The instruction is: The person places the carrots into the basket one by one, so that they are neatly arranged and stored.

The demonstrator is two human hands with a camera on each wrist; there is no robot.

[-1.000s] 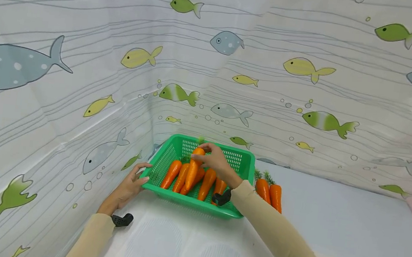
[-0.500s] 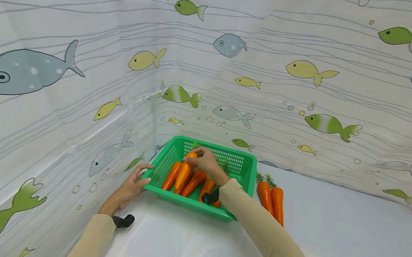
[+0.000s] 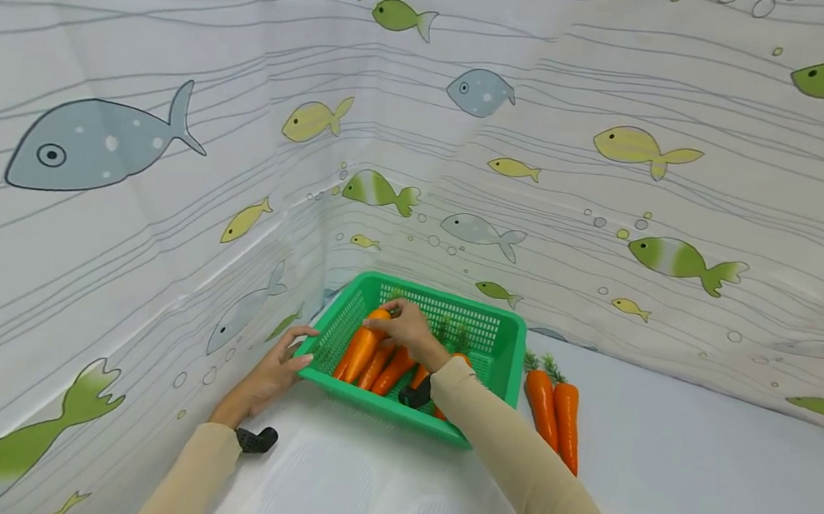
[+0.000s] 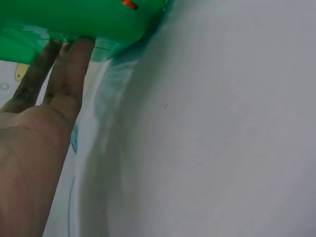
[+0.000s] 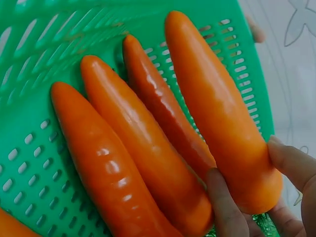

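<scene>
A green plastic basket [image 3: 513, 368] with slotted walls sits in the corner and contains several orange carrots with green tops. In the head view, my right hand [image 3: 412, 328] is inside it, pinching one carrot [image 3: 365, 348] near its thick top end. The right wrist view shows that carrot [image 5: 222, 113] tilted above the others [image 5: 143, 138], between my thumb and fingers. My left hand [image 3: 279, 369] grips the basket's front left corner, thumb and fingers on the rim. In the left wrist view, the fingers [image 4: 74, 64] meet the green wall.
Two carrots [image 3: 554, 414] lie outside on the white table [image 3: 685, 453], just right of the basket. Fish-printed sheeting [image 3: 578, 182] rises at the back and left, close to the basket's left side.
My right hand has moved left and lowered the carrot toward the basket's left side, over the leftmost carrots. The left hand stays at the corner. The head view has shifted slightly.
</scene>
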